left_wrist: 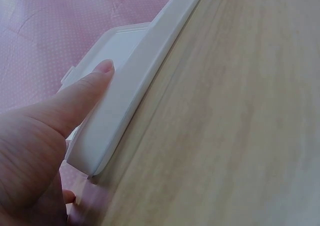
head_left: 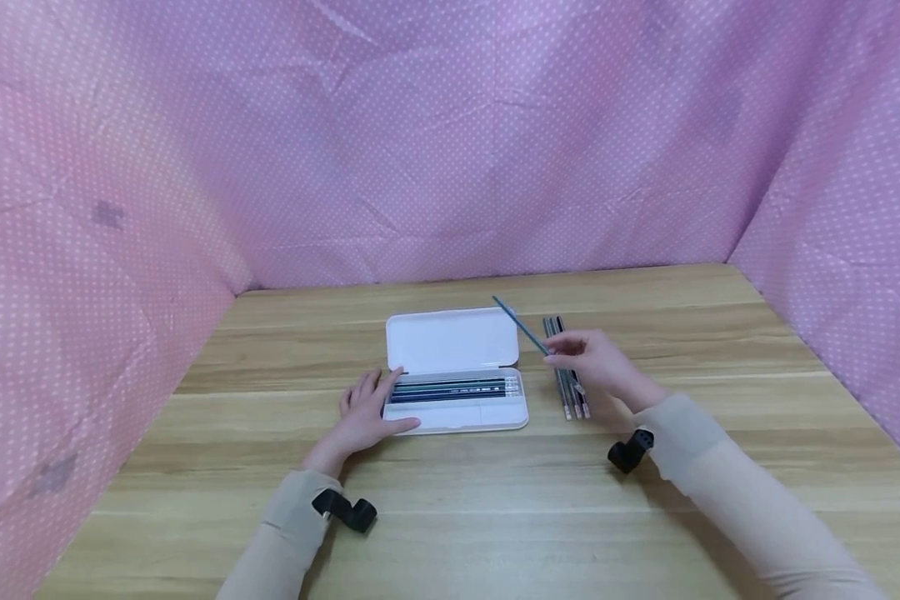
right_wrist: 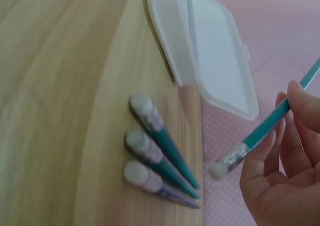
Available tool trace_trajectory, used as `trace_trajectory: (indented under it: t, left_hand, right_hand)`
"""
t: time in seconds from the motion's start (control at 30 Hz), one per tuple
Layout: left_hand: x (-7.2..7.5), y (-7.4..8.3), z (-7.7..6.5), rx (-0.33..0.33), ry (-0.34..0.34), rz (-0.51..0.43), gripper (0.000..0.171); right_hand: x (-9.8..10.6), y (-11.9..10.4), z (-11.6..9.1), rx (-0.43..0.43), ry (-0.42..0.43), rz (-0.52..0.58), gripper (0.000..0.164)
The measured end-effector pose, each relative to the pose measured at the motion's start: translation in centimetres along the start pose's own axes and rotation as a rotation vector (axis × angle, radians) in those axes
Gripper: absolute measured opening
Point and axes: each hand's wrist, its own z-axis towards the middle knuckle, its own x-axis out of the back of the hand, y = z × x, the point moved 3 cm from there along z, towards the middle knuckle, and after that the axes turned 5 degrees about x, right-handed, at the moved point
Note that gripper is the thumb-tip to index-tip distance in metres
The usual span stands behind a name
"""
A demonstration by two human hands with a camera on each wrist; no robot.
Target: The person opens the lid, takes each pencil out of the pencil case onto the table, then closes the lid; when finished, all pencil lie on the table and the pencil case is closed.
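A white pencil case [head_left: 450, 418] lies with its lid [head_left: 452, 340] tipped back. Several dark and teal pencils [head_left: 450, 390] lie side by side in its tray, eraser ends to the right. My left hand [head_left: 363, 417] rests at the case's left end, fingers spread and the straight thumb [left_wrist: 85, 93] on the front rim. Above the table, right of the case, my right hand [head_left: 588, 358] pinches a teal pencil [right_wrist: 270, 121] between thumb and fingers. Its white eraser [right_wrist: 218, 171] shows in the right wrist view; the other end points up and left over the lid's corner.
Several loose pencils [head_left: 566, 392] lie on the table right of the case, partly under my right hand, erasers toward me. The wooden table [head_left: 450, 508] ends at a pink dotted cloth [head_left: 450, 167] behind and on both sides.
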Motion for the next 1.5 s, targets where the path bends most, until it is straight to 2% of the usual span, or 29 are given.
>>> trace_trajectory:
  t: [0.13, 0.4, 0.67, 0.83, 1.2, 1.5]
  left_hand:
    - [0.1, 0.2, 0.0, 0.005, -0.003, 0.005, 0.091]
    - [0.1, 0.1, -0.1, 0.007, 0.0, 0.008, 0.092]
    - [-0.2, -0.1, 0.0, 0.005, 0.0, 0.01, 0.092]
    - [-0.2, -0.2, 0.0, 0.003, 0.005, 0.009, 0.093]
    - [-0.2, -0.2, -0.1, 0.003, 0.003, -0.005, 0.092]
    - [-0.2, -0.2, -0.1, -0.006, 0.011, 0.001, 0.091]
  right_hand:
    - [1.1, 0.6, -0.2, -0.011, 0.012, 0.029, 0.036]
    - [2.6, 2.1, -0.7, -0.051, -0.018, 0.129, 0.042]
    - [3.1, 3.5, -0.9, -0.172, -0.015, 0.073, 0.048]
    - [3.3, 3.8, -0.9, -0.225, -0.008, 0.073, 0.047]
    - [2.8, 4.9, -0.6, -0.234, -0.037, -0.007, 0.032]
    - [2.6, 4.1, -0.6, -0.228, -0.046, -0.035, 0.036]
